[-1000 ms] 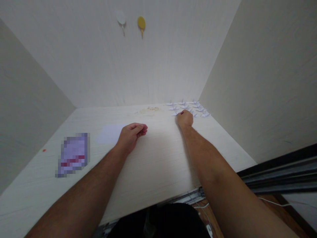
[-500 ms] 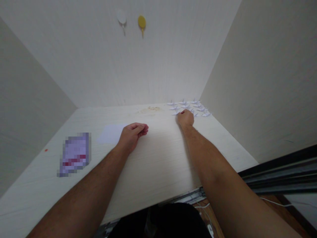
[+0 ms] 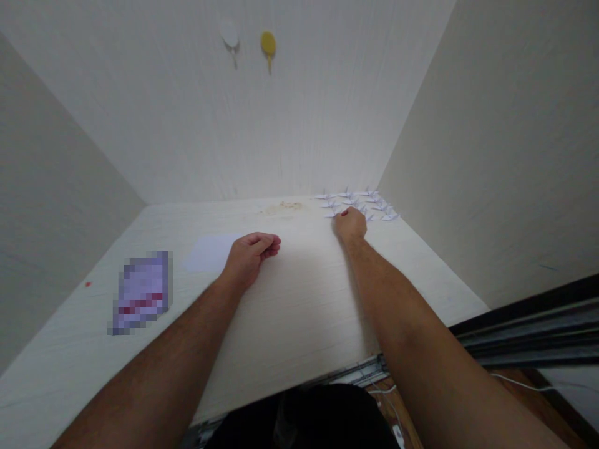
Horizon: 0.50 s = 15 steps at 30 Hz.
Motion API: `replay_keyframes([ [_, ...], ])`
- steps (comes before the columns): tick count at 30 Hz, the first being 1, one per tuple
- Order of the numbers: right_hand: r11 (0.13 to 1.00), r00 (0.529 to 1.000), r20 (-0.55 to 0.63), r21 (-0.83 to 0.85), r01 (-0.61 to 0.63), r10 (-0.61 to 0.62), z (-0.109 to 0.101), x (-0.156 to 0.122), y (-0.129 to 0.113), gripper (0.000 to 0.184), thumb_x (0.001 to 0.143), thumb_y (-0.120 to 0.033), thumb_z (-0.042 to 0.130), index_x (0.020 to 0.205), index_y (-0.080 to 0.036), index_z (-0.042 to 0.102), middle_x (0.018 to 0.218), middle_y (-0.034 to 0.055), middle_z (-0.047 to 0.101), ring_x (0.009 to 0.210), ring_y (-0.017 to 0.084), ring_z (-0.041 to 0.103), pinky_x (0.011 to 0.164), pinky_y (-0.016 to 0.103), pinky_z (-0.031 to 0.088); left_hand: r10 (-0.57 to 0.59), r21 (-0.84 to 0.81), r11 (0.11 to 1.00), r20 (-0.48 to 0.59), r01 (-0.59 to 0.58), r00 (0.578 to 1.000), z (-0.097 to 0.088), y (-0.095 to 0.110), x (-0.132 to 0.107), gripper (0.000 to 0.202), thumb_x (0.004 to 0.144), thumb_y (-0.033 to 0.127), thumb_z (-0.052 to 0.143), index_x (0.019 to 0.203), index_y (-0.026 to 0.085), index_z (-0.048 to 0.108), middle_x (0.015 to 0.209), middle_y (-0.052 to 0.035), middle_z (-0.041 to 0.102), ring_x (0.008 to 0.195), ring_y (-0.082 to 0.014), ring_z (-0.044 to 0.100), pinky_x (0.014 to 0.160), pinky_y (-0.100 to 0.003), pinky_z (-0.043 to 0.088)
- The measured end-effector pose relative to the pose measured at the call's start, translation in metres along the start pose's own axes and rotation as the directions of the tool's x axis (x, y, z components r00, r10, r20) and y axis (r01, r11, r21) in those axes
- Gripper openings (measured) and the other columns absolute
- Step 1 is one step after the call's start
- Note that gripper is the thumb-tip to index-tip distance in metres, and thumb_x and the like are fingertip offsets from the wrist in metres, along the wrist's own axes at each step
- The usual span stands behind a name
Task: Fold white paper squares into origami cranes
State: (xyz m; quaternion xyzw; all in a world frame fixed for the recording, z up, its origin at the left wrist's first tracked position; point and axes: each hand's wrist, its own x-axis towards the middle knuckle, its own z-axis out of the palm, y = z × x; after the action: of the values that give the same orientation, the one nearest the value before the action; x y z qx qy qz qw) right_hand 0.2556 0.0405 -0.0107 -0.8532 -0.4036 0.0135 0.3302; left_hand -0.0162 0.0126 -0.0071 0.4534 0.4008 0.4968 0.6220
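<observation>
My left hand (image 3: 250, 255) hovers or rests over the middle of the white table, its fingers curled together with the thumb against them; nothing shows in it. Partly behind its wrist lies a white sheet of paper (image 3: 206, 251). Further right, my right hand (image 3: 350, 226) is closed at the near side of a group of small folded white paper cranes (image 3: 350, 201). A pale paper wing (image 3: 329, 216) juts out at the left of its fingertips; the rest of that crane is hidden by the hand.
A blurred purple packet (image 3: 143, 287) lies on the table (image 3: 299, 324) at the left, with a small red spot beyond it. Walls enclose the back and both sides. A yellow hook (image 3: 268, 43) and a white hook (image 3: 229, 34) hang on the back wall. Cables lie below the front edge.
</observation>
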Motion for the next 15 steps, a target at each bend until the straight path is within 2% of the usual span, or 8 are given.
replay_keyframes([
  [4, 0.999, 1.000, -0.008, 0.036, -0.021, 0.021, -0.003, -0.001, 0.003, 0.016, 0.083, -0.027, 0.059, 0.086, -0.019, 0.072, 0.093, 0.0127, 0.076, 0.092, 0.026, 0.070, 0.083, 0.036, 0.053, 0.012, 0.006, 1.000, 0.008, -0.012, 1.000, 0.001, -0.001, 0.000, 0.026, 0.063, 0.036, 0.084, 0.073, 0.013, 0.074, 0.080, -0.0084, 0.073, 0.072, -0.0157, 0.065, 0.074, -0.032, 0.053],
  [8, 0.992, 1.000, -0.005, 0.124, -0.018, 0.018, -0.007, -0.006, 0.009, 0.009, 0.076, -0.022, 0.063, 0.078, -0.018, 0.070, 0.085, 0.0094, 0.075, 0.085, 0.023, 0.069, 0.081, 0.031, 0.052, 0.037, 0.030, 0.999, 0.024, -0.037, 0.999, 0.002, -0.002, 0.001, 0.024, 0.064, 0.034, 0.082, 0.071, 0.014, 0.072, 0.080, -0.0082, 0.072, 0.071, -0.0150, 0.064, 0.074, -0.033, 0.053],
  [12, 0.959, 0.994, 0.104, 0.281, -0.040, 0.011, -0.001, -0.018, 0.004, 0.012, 0.072, -0.023, 0.064, 0.081, -0.017, 0.069, 0.073, 0.0043, 0.071, 0.069, 0.018, 0.065, 0.070, 0.028, 0.051, 0.071, 0.091, 0.993, 0.025, -0.073, 0.997, 0.005, -0.004, 0.002, 0.019, 0.065, 0.030, 0.079, 0.071, 0.013, 0.071, 0.078, -0.0079, 0.072, 0.070, -0.0148, 0.064, 0.075, -0.033, 0.053],
  [15, 0.945, 0.985, 0.144, 0.324, 0.039, -0.090, 0.008, -0.030, -0.009, 0.012, 0.074, -0.024, 0.060, 0.078, -0.016, 0.068, 0.066, 0.0035, 0.067, 0.063, 0.016, 0.063, 0.062, 0.027, 0.050, 0.102, 0.192, 0.976, 0.025, -0.105, 0.994, 0.009, -0.004, 0.000, 0.018, 0.067, 0.029, 0.077, 0.074, 0.013, 0.071, 0.079, -0.0082, 0.072, 0.070, -0.0148, 0.064, 0.075, -0.033, 0.053],
])
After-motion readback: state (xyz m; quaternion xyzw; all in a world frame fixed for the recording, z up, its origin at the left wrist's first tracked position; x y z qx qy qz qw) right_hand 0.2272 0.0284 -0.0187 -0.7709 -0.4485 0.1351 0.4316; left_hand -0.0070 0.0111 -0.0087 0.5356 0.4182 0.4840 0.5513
